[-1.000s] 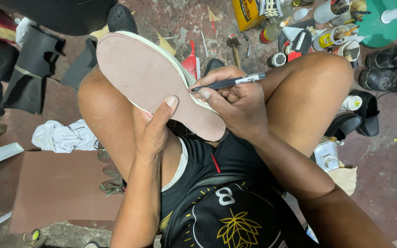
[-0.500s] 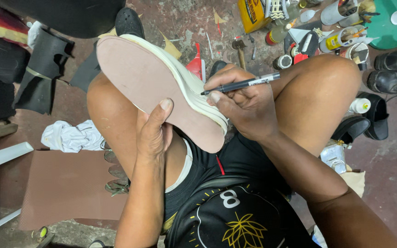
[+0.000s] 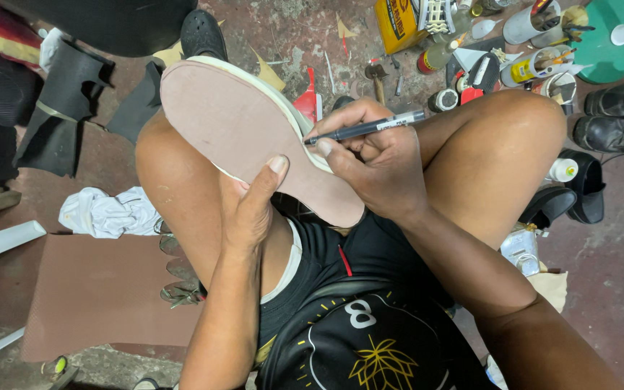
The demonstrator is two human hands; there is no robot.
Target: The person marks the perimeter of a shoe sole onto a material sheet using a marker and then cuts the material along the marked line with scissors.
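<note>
Left hand [image 3: 250, 206] grips pink sole [image 3: 247, 133] from below, thumb pressed on top; right hand [image 3: 373, 155] pinches black pen [image 3: 366, 128] at sole's edge; yellow can [image 3: 396, 23] on floor beyond.

The shoe [image 3: 254, 137] lies sole up across the person's bare knees, toe toward 10 o'clock, heel toward 4 o'clock; its flat pinkish-brown sole has a pale off-white rim. The black pen [image 3: 366, 128] points its tip at 9 o'clock, touching the sole's right edge
</note>
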